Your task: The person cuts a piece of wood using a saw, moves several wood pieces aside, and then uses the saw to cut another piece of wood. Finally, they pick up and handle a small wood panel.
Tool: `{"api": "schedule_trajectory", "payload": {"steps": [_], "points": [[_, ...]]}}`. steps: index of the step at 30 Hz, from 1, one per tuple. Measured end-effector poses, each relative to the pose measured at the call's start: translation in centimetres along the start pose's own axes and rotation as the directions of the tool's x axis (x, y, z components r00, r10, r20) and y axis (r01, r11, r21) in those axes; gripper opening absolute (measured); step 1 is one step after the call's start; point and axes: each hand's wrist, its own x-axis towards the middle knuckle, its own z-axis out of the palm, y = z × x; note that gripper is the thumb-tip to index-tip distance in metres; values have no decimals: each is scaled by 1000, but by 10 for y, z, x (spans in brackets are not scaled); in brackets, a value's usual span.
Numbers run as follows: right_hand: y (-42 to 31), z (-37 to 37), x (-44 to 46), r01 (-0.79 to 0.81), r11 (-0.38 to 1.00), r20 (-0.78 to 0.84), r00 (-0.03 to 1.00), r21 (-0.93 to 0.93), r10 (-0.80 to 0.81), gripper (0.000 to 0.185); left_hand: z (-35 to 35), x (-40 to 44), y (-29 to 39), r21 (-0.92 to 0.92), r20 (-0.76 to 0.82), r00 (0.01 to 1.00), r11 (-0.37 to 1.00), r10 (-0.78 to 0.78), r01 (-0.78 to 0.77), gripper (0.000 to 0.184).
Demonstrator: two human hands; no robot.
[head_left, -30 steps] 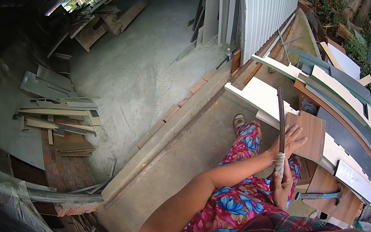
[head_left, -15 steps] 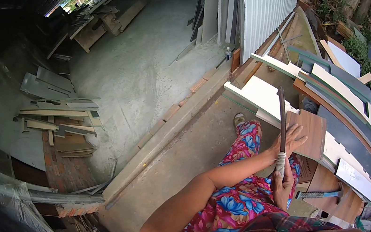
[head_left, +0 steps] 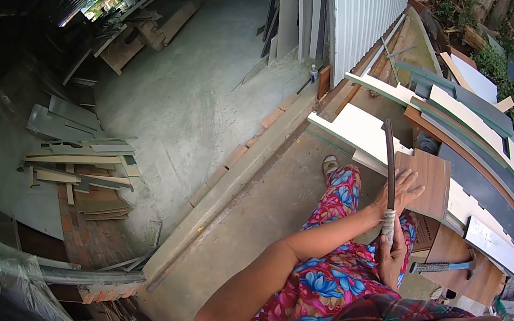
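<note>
My left hand (head_left: pixel 401 193) lies flat on a brown wood-grain board (head_left: pixel 430 183), fingers stretched out and spread. The board rests over a white panel (head_left: pixel 358 130). My right hand (head_left: pixel 391 254) is closed around the pale wrapped handle of a machete (head_left: pixel 392 171). Its long, dark, narrow blade points away from me, passes in front of my left wrist and reaches over the white panel. Whether the blade touches the board, I cannot tell. Close to my right hand, a hammer (head_left: pixel 443 267) with a grey-blue handle lies on another wood-grain board (head_left: pixel 462 286).
Curved stacks of white, grey and brown panels (head_left: pixel 481 188) stand to the right. A low concrete ledge (head_left: pixel 228 187) with bricks runs diagonally ahead. Beyond it, offcut strips (head_left: pixel 83 165) lie piled at left; tall panels (head_left: pixel 289 15) lean beside a corrugated metal sheet (head_left: pixel 367 7).
The view has shifted very slightly. Both hands, the machete and the board keep practically the same positions.
</note>
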Motion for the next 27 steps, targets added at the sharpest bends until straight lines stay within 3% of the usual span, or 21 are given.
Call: {"api": "schedule_trajectory", "payload": {"steps": [27], "points": [[4,-1,2,-1,1000,-6,1000,9,1,52,-1,0,0,5,59,998,1000,-15,15,45]]}}
